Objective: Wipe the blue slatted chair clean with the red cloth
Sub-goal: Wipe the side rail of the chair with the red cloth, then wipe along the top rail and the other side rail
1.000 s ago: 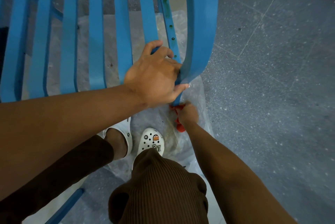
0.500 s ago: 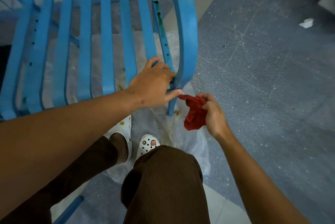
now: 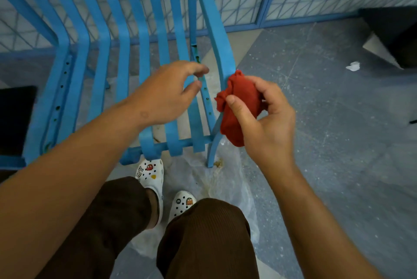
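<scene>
1. The blue slatted chair (image 3: pixel 144 57) fills the upper left of my view, from about nine o'clock round to twelve, its right front leg coming down to the plastic sheet (image 3: pixel 228 188) near centre.
2. The red cloth (image 3: pixel 239 107) sits just right of centre, bunched in my right hand (image 3: pixel 266 120), thumb and fingers pinching it. A second ago that hand was low at the foot of the leg; now it is up beside the side rail, the top of the cloth touching or all but touching the rail's edge.
3. My left hand (image 3: pixel 164 95) has let go of the frame it was gripping. It now hovers over the slats at ten o'clock from the cloth, fingers loosely curled, holding nothing.
4. My reading: the low part of the leg is done and I am re-gathering the cloth for another stretch.
5. Greenish-brown stains (image 3: pixel 197 53) show on the narrow perforated strip at twelve o'clock, beyond my left fingertips, so that strip looks like the next target.
6. With the steadying hand off, the chair may shift under a firm wipe.
</scene>
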